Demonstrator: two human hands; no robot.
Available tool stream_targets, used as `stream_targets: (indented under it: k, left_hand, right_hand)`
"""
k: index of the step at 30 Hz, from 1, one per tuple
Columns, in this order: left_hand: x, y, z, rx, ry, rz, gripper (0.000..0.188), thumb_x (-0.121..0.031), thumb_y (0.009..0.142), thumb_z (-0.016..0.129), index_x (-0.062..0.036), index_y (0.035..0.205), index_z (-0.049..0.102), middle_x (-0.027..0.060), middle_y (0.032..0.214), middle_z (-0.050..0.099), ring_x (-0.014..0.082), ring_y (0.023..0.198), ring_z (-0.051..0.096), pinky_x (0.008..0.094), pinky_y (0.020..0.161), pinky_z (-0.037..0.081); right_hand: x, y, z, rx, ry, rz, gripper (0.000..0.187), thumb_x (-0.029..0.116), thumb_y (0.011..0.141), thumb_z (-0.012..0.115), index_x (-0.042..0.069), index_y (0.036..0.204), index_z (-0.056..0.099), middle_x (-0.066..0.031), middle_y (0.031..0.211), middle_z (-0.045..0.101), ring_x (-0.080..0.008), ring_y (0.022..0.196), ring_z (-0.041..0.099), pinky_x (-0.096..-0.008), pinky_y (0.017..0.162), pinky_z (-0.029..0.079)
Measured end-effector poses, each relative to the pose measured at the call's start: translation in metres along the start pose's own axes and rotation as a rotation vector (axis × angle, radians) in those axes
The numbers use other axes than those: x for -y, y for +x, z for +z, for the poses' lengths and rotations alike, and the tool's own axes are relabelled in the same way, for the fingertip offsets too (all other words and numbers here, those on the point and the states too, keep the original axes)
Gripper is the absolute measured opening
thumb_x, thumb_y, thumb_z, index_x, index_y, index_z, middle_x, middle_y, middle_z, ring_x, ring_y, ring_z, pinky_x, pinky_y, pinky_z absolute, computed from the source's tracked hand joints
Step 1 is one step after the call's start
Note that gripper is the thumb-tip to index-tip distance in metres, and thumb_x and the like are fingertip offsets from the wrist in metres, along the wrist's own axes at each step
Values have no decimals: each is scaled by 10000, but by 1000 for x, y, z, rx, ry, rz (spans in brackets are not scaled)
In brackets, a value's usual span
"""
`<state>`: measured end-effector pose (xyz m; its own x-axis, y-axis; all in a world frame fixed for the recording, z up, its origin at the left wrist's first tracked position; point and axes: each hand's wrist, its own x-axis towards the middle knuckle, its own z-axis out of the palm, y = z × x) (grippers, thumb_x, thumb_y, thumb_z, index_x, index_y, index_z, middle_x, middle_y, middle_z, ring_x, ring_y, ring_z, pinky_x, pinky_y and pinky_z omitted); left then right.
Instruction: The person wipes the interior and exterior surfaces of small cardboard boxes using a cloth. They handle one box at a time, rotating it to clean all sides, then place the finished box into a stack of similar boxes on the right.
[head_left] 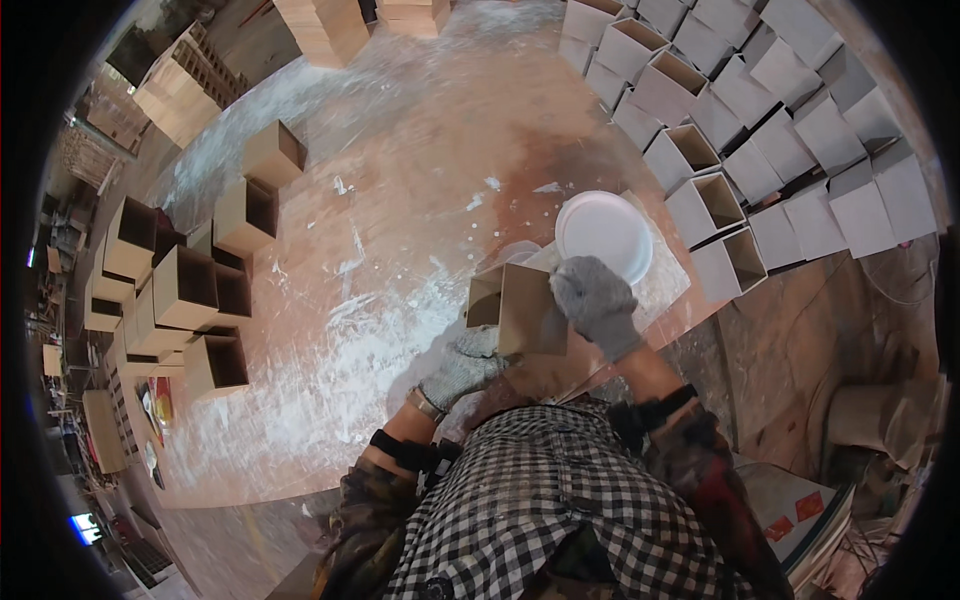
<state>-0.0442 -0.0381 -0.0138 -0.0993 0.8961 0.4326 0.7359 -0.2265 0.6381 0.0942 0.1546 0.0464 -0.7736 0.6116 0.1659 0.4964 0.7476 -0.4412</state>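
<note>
Over the table's near edge I hold an open-ended wooden box (534,310), tilted, its hollow inside showing on the left. My left hand (466,366), in a pale knitted glove, grips the box's lower left side. My right hand (596,303), in a darker grey glove, is closed at the box's right edge. Its fingers are bunched, and what they hold, if anything, is hidden. Just beyond the right hand stands a round white tub (603,236) with whitish contents. A clear round lid or dish (518,252) lies partly behind the box.
Plain wooden boxes (186,287) are stacked on the table's left. Rows of whitened boxes (718,203) fill the right side. The brown tabletop (420,150) carries white smears. Taller box stacks (322,30) stand beyond the far edge. A flat board with red patches (797,515) lies at lower right.
</note>
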Motion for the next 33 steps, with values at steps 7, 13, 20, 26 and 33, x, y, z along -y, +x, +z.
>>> stream_targets:
  k: [7, 13, 20, 26, 33]
  left_hand:
    - [-24, 30, -28, 376, -227, -582, 355, -282, 825, 671, -77, 1109, 609, 95, 1029, 649, 254, 958, 598, 346, 831, 477]
    - [6, -7, 7, 174, -537, -618, 353, -155, 818, 677, -41, 1142, 593, 90, 1081, 648, 221, 1051, 585, 332, 898, 465]
    - [-3, 11, -14, 455, -176, -540, 366, -150, 820, 676, -39, 1156, 583, 94, 1123, 627, 206, 1041, 585, 324, 884, 472]
    - [5, -2, 5, 224, -408, -520, 343, -229, 831, 647, -70, 1131, 592, 116, 1095, 622, 268, 1002, 589, 352, 878, 466]
    - [14, -14, 6, 305, -334, -485, 417, -221, 822, 662, -62, 1194, 563, 117, 1161, 603, 252, 1042, 578, 329, 910, 457]
  right_hand:
    - [35, -36, -7, 181, -341, -465, 333, 340, 893, 484, 43, 815, 612, -174, 745, 602, -291, 675, 633, -430, 602, 516]
    - [-17, 23, 6, -82, 84, -22, 302, 334, 896, 487, 66, 823, 606, -154, 758, 598, -292, 745, 626, -426, 612, 517]
    - [39, -40, -8, 202, -454, -487, 244, 321, 879, 514, 88, 856, 580, -136, 865, 598, -323, 736, 613, -427, 618, 516]
    - [-13, 39, 7, 10, -41, -10, 241, 329, 873, 523, 96, 885, 583, -120, 853, 599, -319, 719, 603, -411, 618, 506]
    - [53, -31, 13, 180, -389, -552, 202, 193, 788, 522, 59, 910, 610, -139, 778, 575, -270, 691, 620, -399, 455, 477]
